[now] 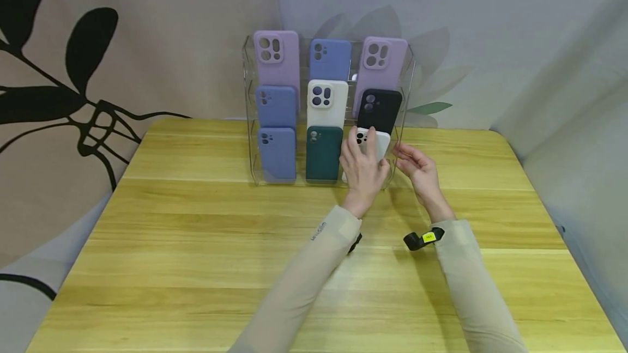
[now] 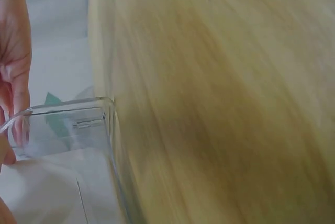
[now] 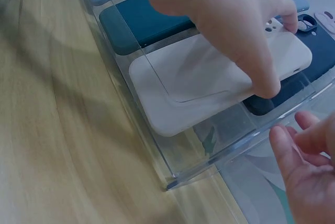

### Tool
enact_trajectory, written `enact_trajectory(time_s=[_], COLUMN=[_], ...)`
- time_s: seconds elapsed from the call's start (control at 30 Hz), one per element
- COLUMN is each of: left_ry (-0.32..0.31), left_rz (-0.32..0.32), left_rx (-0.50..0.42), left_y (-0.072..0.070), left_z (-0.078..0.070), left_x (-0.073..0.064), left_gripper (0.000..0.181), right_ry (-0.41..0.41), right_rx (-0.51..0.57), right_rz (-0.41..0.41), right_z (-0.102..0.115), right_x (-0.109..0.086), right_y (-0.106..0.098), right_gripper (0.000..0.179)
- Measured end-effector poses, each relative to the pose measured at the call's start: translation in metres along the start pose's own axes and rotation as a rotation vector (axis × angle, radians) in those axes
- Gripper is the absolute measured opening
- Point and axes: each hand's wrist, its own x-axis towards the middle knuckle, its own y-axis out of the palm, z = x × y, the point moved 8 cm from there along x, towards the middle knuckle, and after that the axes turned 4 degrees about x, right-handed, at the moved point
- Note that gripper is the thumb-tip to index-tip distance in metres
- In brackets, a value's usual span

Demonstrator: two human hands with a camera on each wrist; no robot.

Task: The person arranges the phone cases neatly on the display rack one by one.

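Observation:
In the head view a white phone case [image 1: 381, 145] sits at the bottom right of a clear stepped rack [image 1: 250, 146]. My left hand [image 1: 362, 166] holds this case from above, thumb along its right edge and fingers over its top part. The right wrist view shows the case [image 3: 183, 72] leaning behind the rack's clear front lip, with the thumb at its side. My right hand [image 1: 422, 176] is just outside the rack's right wall, fingers loosely bent and holding nothing. Above the white case stands a black phone case [image 1: 380, 110].
Beside the held case is a dark green case [image 1: 324, 154], then a blue case [image 1: 277, 154]. More cases fill the upper tiers, including a white one [image 1: 327, 103] and a purple one [image 1: 385, 56]. The rack stands at the back of a wooden table [image 1: 196, 266], near a fabric backdrop.

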Motion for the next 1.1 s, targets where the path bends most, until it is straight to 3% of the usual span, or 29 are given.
enact_trajectory(time_s=[0.3, 0.5, 0.67, 0.83, 1.0, 1.1], left_ry=[-0.057, -0.053, -0.014, 0.06, 0.168, 0.217], left_rz=[0.059, 0.122, 0.279, 0.497, 0.703, 0.767], left_rx=[-0.058, -0.112, -0.093, -0.018, 0.049, 0.049], left_y=[0.003, -0.002, -0.012, -0.025, -0.041, -0.054], left_z=[0.001, 0.002, 0.002, 0.006, 0.022, 0.039], left_x=[-0.005, -0.008, -0.013, -0.021, -0.031, -0.037], left_gripper=[0.079, 0.081, 0.082, 0.084, 0.079, 0.077], right_ry=[0.004, 0.003, 0.022, 0.03, 0.015, -0.017], right_rx=[-0.012, -0.013, -0.035, -0.086, -0.177, -0.289], right_rz=[-0.017, -0.039, -0.062, -0.09, -0.084, -0.05], right_z=[0.001, -0.002, 0.0, 0.007, 0.017, 0.025], right_x=[0.0, 0.001, 0.0, -0.004, -0.015, -0.024], right_y=[0.001, 0.001, 0.0, -0.004, -0.009, -0.011], right_gripper=[0.037, 0.035, 0.033, 0.032, 0.034, 0.035])
